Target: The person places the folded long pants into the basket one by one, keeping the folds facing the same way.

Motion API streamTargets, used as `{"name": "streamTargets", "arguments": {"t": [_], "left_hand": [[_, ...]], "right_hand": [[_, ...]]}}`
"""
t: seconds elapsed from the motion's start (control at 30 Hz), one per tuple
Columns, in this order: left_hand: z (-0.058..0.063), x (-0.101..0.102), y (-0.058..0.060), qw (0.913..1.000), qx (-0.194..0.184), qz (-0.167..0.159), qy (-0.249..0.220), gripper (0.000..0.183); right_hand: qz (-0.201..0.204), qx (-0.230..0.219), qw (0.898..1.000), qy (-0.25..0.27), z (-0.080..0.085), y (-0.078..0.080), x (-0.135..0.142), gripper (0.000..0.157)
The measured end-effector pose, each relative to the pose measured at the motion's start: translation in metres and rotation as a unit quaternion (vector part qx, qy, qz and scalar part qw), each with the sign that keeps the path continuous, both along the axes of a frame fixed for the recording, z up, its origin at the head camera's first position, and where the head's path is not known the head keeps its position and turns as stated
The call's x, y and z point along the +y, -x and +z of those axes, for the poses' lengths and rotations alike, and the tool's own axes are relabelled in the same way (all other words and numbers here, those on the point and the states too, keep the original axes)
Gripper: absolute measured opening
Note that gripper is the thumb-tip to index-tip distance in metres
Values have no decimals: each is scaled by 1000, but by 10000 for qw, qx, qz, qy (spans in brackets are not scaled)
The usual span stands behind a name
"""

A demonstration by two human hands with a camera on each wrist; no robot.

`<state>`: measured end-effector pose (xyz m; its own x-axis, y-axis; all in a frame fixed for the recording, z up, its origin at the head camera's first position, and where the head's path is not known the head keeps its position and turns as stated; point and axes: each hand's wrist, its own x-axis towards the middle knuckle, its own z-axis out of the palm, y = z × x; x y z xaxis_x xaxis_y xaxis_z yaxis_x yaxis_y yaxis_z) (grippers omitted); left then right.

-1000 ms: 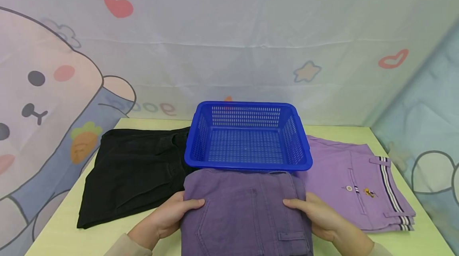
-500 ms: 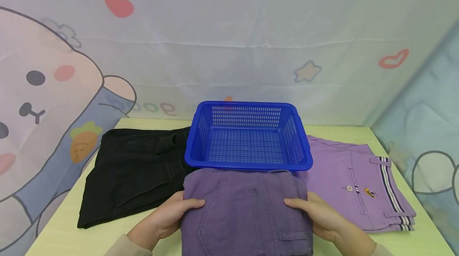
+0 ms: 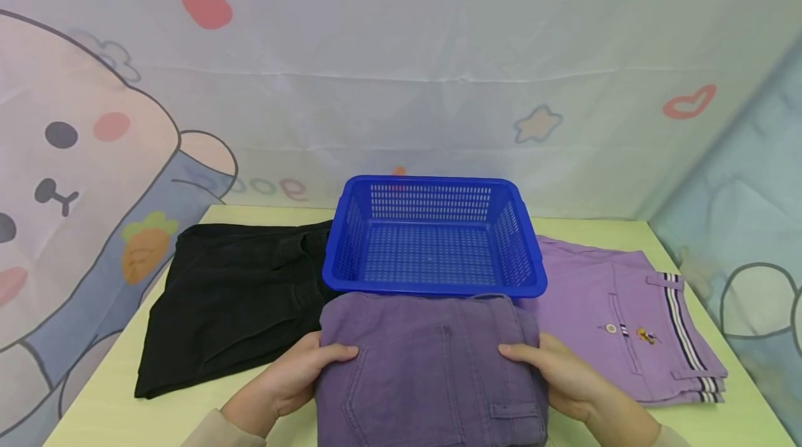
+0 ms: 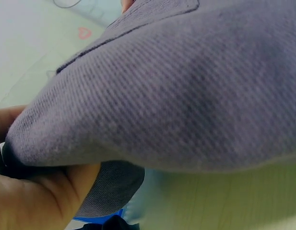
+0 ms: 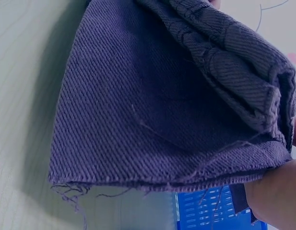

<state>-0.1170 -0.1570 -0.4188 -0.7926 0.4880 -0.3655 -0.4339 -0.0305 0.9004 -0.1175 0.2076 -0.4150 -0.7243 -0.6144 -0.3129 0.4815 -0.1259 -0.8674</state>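
A folded pair of dark purple trousers (image 3: 407,370), with a stitched back pocket and a belt loop, is held up between both hands at the bottom of the head view. My left hand (image 3: 291,374) grips its left edge, thumb on top and the other fingers hidden underneath. On the opposite edge my right hand (image 3: 564,377) pinches the cloth the same way. In the right wrist view the folded layers of the trousers (image 5: 119,105) show a frayed hem with loose threads. The left wrist view shows the purple cloth (image 4: 162,91) sagging from the left hand (image 4: 37,196).
An empty blue plastic basket (image 3: 432,290) stands right behind the purple trousers. Folded black trousers (image 3: 238,308) lie on the table (image 3: 106,391) to its left. Folded light purple trousers (image 3: 583,322) with striped trim lie to its right. A printed cloth backdrop (image 3: 401,50) hangs behind.
Both hands keep their grip on the dark purple trousers. The right hand has shifted very slightly to the right; everything else stays where it was.
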Motion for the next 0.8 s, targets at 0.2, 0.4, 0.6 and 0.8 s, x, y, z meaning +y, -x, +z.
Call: {"name": "streamTargets", "arguments": {"t": [0.2,0.4,0.6,0.8], "left_hand": [[3,1,-1,10000,0,75,27,60],[4,2,-2,10000,53,79,15,59],[5,2,-3,9999,84,62,-25,57],[6,3,-3,9999,65,40,-70,58]], "right_hand": [[-6,-8,10000,33,2,-1,0,30],[30,-6,10000,85,4,-1,0,30],[-2,36,10000,-37,5,-1,0,34],[-30,100,9999,-103,6,-1,0,32]]}}
